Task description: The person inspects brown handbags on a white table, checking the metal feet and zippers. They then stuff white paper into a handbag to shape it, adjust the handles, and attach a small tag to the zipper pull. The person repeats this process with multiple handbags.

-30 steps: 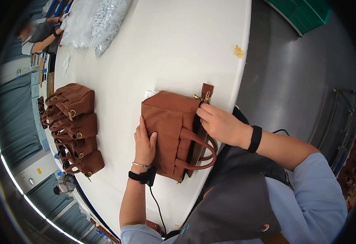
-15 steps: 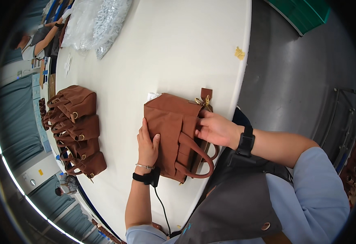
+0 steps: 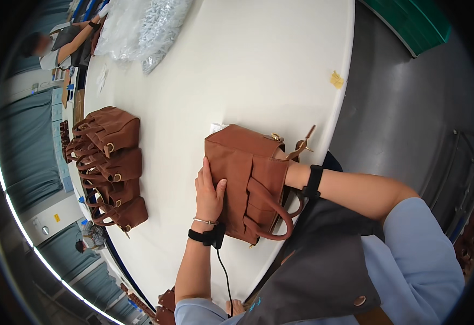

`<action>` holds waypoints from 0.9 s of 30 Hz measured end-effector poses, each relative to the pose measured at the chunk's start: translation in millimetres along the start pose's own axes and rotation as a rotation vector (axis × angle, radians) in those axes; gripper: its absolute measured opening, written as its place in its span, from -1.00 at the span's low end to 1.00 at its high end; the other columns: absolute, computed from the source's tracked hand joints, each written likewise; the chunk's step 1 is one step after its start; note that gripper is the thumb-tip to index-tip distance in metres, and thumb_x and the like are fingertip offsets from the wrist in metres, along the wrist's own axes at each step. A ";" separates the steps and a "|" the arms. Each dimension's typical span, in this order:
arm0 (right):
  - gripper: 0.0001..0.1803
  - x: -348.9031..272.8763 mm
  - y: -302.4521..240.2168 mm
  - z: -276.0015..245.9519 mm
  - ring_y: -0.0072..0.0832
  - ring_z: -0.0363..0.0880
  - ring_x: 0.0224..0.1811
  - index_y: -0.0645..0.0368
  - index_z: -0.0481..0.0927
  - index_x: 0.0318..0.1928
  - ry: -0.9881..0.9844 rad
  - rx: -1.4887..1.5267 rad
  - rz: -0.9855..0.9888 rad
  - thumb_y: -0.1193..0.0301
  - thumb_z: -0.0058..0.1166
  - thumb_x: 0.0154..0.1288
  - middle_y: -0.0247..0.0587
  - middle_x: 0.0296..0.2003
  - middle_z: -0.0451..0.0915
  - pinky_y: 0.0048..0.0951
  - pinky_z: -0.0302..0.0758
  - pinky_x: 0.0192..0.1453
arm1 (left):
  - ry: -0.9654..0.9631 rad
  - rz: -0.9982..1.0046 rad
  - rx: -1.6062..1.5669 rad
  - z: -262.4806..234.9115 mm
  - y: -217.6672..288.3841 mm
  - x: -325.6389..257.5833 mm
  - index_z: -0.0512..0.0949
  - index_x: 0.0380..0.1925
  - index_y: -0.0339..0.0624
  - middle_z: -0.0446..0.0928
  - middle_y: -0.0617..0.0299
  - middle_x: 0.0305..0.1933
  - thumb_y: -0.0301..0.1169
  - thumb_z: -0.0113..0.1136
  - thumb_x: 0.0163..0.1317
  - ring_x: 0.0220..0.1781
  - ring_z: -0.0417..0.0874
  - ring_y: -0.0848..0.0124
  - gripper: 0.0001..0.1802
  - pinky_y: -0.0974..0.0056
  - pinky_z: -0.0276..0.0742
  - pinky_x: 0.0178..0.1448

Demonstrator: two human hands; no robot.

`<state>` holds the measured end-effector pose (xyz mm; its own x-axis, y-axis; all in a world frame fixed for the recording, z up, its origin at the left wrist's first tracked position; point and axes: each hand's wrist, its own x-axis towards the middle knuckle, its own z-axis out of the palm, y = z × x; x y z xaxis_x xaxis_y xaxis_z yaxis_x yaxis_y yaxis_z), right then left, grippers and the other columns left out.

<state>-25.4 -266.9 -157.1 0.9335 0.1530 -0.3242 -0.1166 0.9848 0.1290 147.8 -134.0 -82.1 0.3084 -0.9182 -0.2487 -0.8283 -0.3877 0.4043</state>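
A brown handbag (image 3: pixel 239 162) with two looped handles (image 3: pixel 272 211) lies on its side on the white table, its top toward me. My left hand (image 3: pixel 211 192) rests flat against the bag's bottom end, fingers stretched out and thumb apart. My right hand (image 3: pixel 295 174) reaches into the bag's opening up to the wrist; its fingers are hidden inside. Beside that wrist, a brown strap (image 3: pixel 302 146) with gold-coloured hardware sticks out from the bag. A piece of white material (image 3: pixel 217 128) shows behind the bag's far corner.
Several similar brown handbags (image 3: pixel 115 173) stand in a row at the left of the table (image 3: pixel 258 59). Clear plastic bags (image 3: pixel 139 32) lie at the far end. Another person's hand (image 3: pixel 236 307) shows at the near edge, by brown items (image 3: pixel 166 306). A co-worker (image 3: pixel 58 46) stands far left.
My right hand has gone deeper into the handbag, and its fingers no longer show. The strap by the opening has shifted toward the right. My left hand stays on the bag.
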 end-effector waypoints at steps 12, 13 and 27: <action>-0.75 12.8 13.7 7.6 -0.51 0.47 -0.27 0.14 0.48 0.05 -0.049 0.174 -0.104 0.52 -0.24 0.49 -0.27 -0.15 0.54 -0.52 0.39 -0.34 | 0.045 -0.021 0.037 4.0 -2.7 0.1 -0.02 0.50 -0.17 0.30 -0.08 0.33 -0.33 0.24 0.27 0.20 0.36 -0.05 -0.11 0.03 0.33 0.30; -0.75 12.4 13.0 7.6 -0.51 0.47 -0.27 0.14 0.48 0.05 -0.051 0.195 -0.125 0.51 -0.24 0.49 -0.27 -0.14 0.54 -0.52 0.39 -0.33 | 0.047 -0.024 0.039 4.8 -0.9 0.8 0.00 0.49 -0.18 0.30 -0.07 0.33 -0.31 0.25 0.26 0.19 0.36 -0.05 -0.11 0.03 0.34 0.30; -0.73 -79.3 48.4 -8.8 -0.47 0.46 -0.21 0.14 0.45 0.09 0.018 0.257 -0.262 0.47 -0.24 0.49 -0.26 -0.10 0.52 -0.47 0.38 -0.26 | -0.089 0.138 0.061 12.6 46.9 -7.6 0.08 0.46 -0.24 0.33 -0.02 0.32 -0.31 0.32 0.15 0.19 0.36 -0.03 -0.08 0.03 0.32 0.31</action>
<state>-108.1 -230.6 -133.4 0.9141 -0.0980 -0.3934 0.2166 0.9383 0.2695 100.7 -144.2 -72.2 0.1492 -0.9505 -0.2726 -0.8877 -0.2502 0.3865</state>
